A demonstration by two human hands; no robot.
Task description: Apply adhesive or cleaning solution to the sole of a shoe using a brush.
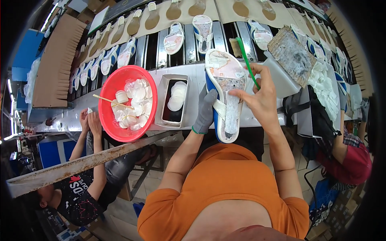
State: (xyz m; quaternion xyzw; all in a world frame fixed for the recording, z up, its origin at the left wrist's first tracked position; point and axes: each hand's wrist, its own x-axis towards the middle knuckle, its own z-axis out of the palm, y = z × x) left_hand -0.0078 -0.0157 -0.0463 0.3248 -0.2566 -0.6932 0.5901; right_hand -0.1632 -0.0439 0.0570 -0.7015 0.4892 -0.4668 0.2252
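Note:
In front of my chest, my left hand (204,114), in a grey glove with a green cuff, grips a sandal (226,70) by its side. The sandal is upside down, with its white-edged, rough underside facing up and blue showing along its side. A whitish, wet-looking film covers its narrow heel half. My bare right hand (262,95) holds a green-handled brush (246,59) between the fingers, bristles pointing up and away. The thumb of that hand reaches onto the middle of the sandal's underside.
Left of me stand a red bowl (105,122) of white discs and a white box (161,114) with more discs. Beyond is a roller conveyor (155,50) carrying sandals and tan soles. At right are a glue-smeared board (291,56) and white scraps (323,90). Co-workers sit on both sides.

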